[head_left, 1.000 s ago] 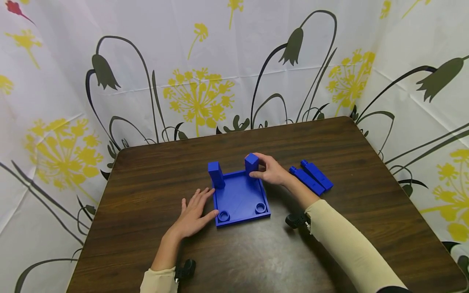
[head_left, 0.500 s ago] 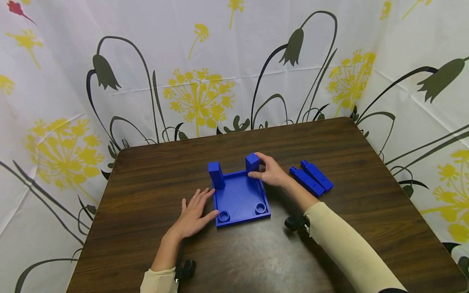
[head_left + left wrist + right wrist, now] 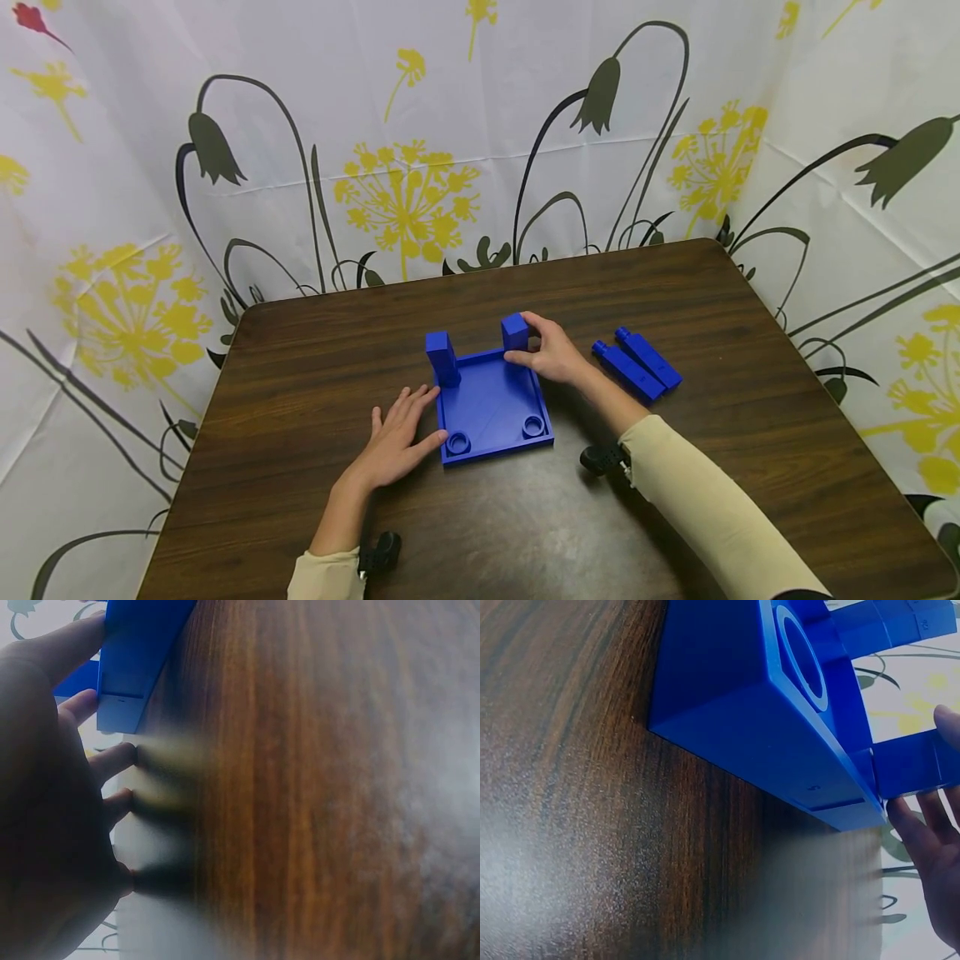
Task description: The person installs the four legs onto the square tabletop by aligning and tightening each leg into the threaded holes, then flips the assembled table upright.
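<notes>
A square blue tray-like base (image 3: 491, 408) with a raised rim lies on the table, and round sockets show in its two near corners. At its far left corner stands a blue square post (image 3: 442, 357). My right hand (image 3: 553, 352) grips a second blue post (image 3: 514, 332) at the far right corner, thumb in front and fingers behind; its foot is partly hidden by the hand. My left hand (image 3: 397, 440) lies with spread, straight fingers against the left side of the base, thumb near the close left socket. In the right wrist view, fingers surround the post (image 3: 911, 763).
Two more blue posts (image 3: 628, 372) with round pegs at one end lie side by side on the brown wood-grain table (image 3: 322, 350), right of the base. A white flowered curtain (image 3: 300, 167) hangs behind the table.
The right hand and the top of its post shift and turn slightly, with the thumb edging left across the post. The left hand and the base stay in place.
</notes>
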Demonstrator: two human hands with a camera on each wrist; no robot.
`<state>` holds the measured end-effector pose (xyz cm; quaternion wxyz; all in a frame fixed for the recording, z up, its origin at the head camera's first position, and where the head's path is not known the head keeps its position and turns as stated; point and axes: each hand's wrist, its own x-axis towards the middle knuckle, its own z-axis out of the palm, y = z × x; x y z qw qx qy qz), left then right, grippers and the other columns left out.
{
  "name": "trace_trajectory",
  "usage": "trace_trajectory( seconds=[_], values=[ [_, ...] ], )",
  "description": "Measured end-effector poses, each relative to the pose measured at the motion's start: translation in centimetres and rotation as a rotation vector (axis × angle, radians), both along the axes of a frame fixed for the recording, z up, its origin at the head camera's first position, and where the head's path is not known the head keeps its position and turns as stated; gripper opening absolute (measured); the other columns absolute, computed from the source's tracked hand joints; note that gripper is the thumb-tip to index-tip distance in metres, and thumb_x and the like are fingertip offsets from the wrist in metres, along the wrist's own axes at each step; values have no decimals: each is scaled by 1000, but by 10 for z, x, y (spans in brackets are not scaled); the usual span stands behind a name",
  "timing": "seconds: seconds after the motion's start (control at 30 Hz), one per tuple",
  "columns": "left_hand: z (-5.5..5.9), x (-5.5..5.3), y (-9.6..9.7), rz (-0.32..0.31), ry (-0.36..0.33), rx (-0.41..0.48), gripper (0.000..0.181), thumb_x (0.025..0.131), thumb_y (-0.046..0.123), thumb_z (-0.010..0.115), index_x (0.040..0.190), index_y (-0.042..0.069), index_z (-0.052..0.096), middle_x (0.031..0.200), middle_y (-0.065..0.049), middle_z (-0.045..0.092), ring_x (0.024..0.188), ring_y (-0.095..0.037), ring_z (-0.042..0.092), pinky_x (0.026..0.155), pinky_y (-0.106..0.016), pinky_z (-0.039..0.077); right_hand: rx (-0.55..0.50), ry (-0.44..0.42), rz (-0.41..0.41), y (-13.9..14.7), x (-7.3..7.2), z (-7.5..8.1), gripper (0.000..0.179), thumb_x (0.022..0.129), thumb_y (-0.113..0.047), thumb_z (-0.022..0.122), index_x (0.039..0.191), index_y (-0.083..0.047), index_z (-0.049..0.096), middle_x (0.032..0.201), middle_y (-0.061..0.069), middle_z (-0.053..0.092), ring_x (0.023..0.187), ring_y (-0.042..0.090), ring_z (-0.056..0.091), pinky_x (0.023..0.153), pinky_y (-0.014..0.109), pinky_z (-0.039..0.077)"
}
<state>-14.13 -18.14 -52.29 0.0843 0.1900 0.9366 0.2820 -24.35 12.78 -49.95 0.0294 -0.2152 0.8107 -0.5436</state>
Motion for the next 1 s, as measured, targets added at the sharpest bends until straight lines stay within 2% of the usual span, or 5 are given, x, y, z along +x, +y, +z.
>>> trace_trajectory(
  seconds=[0.2,0.7,1.0],
  values=[
    [0,0,0,-3,13,10,72,96,54,54,156,26,27,160,-9,25,148,-36,9,103,-74,-5,5,5,-34,-1,2,1,47,82,-10,80,122,-3,57,108,13,65,103,28,63,83,41,55],
    [-1,-1,-1,-1,-4,-4,72,95,57,52,156,30,24,161,-7,22,149,-34,6,104,-74,-6,69,39,-122,-6,3,2,46,80,-17,83,119,-8,60,102,9,68,100,28,65,80,42,55],
    [-2,1,-2,-7,10,12,71,96,53,54,156,27,26,160,-11,24,148,-37,8,102,-75,-6,106,52,-171,-9,4,0,47,78,-22,85,118,-11,61,100,9,69,95,26,67,77,40,55]
  ],
)
